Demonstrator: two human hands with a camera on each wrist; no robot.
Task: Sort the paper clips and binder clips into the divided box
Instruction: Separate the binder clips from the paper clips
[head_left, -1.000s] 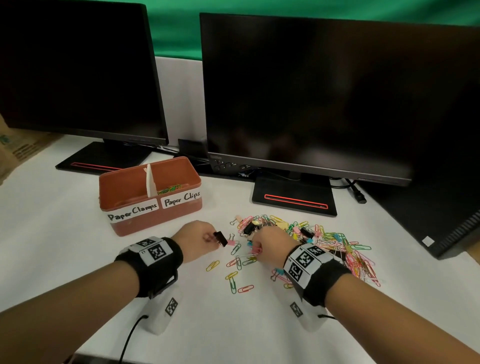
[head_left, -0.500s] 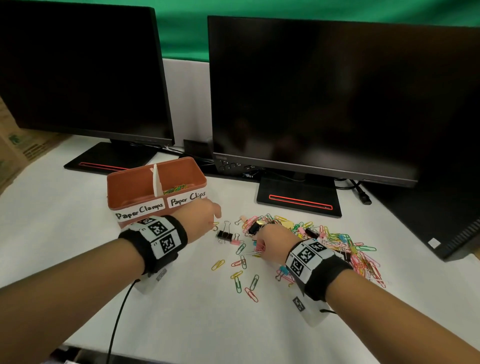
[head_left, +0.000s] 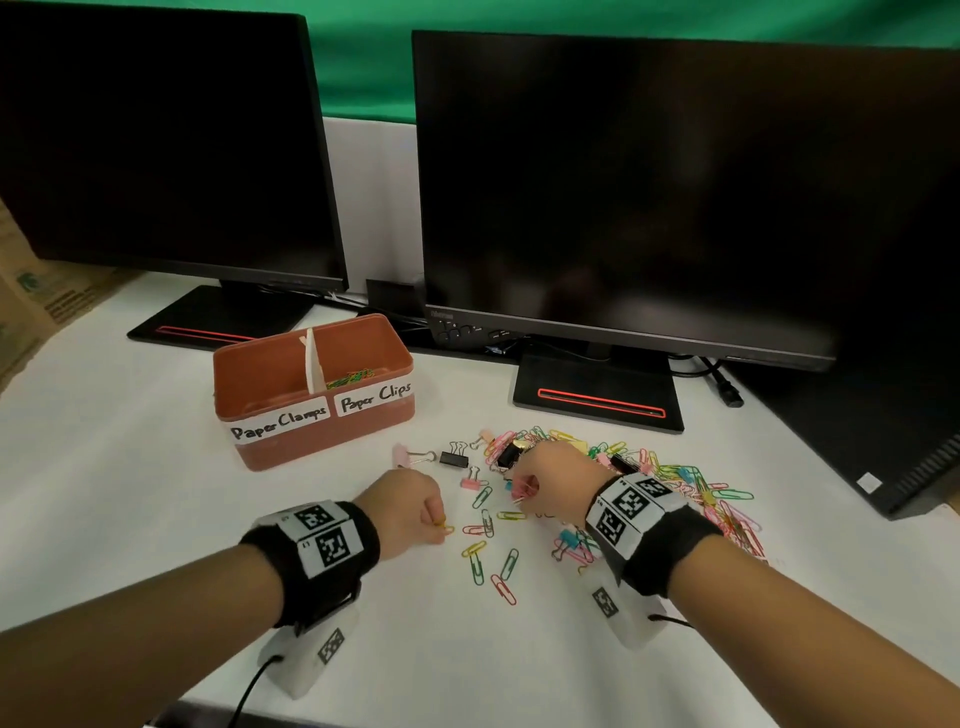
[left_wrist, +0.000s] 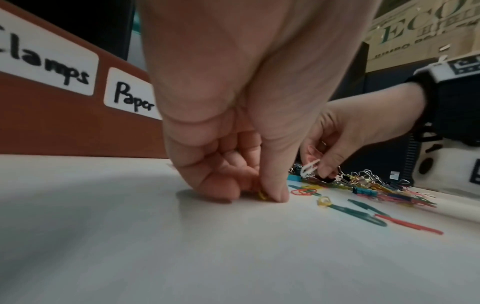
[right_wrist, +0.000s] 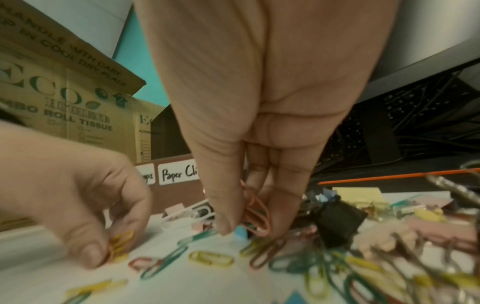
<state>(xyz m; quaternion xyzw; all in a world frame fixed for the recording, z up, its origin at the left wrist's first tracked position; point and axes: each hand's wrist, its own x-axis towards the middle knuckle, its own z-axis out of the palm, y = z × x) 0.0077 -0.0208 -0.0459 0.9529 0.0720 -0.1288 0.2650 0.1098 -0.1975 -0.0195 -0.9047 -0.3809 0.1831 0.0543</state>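
The brown divided box (head_left: 270, 452) stands at the left, labelled "Paper Clamps" on its left half and "Paper Clips" on its right. A few paper clips (head_left: 353, 375) lie in the right compartment. My left hand (head_left: 440, 526) is down on the table, pinching a yellow paper clip (left_wrist: 261, 195) between thumb and fingers. To its right, my right hand (head_left: 520, 491) holds pink paper clips (right_wrist: 255, 214) in its fingertips at the near edge of the coloured clip pile (head_left: 670, 475). A black binder clip (head_left: 454, 459) and a pink binder clip (head_left: 401, 455) lie between box and pile.
Two dark monitors (head_left: 623, 197) on black stands (head_left: 597, 400) fill the back of the white table (head_left: 130, 493). A black computer case (head_left: 883, 441) stands at the right and a cardboard box (head_left: 31, 306) at the far left. Loose paper clips (head_left: 498, 571) lie between my hands.
My left hand let go of the black binder clip, which now lies on the table, then came back toward me and pinched a yellow paper clip. My right hand stayed at the pile.
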